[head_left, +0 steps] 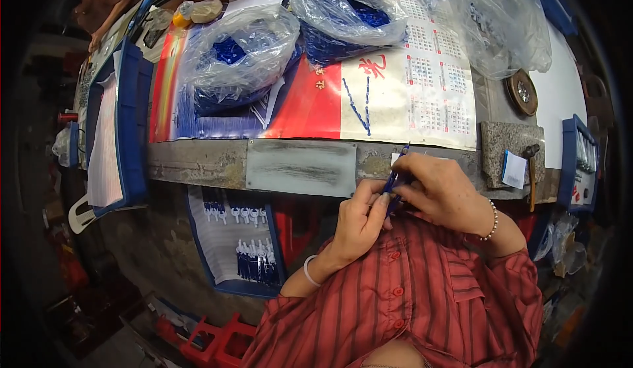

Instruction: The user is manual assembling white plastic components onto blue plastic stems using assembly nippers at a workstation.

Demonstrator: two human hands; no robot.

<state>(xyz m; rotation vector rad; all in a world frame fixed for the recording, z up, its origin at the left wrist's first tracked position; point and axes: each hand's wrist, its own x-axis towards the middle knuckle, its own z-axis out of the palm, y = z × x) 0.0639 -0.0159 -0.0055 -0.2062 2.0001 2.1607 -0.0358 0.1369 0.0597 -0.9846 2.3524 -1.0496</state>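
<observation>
So both hands are right up close together here. The left hand (359, 223) has thumb and finger pinched on a slim blue piece (388, 185), and the right hand (448, 187) curls over the same piece. Its fingers hide part of it, so I can't tell if they're gripping too. The piece sits between the hands, by the near edge of the table, in front of a striped red shirt (369, 282).

Just left of the hands there's a greyish plate (302, 167) along that table edge. Straight past them, little blue parts (367, 104) lie in a rough V on a calendar sheet (442, 131). Farther off and to the left, two clear bags (264, 71) bulge with more blue stuff.

Out to the right of the hands is a speckled stone block (493, 145) with a hammer (531, 170) and a small pad (514, 170) on it. Below and left of the left hand, a blue-rimmed tray (221, 256) holds blue-and-white pieces (256, 261) in two groups.
</observation>
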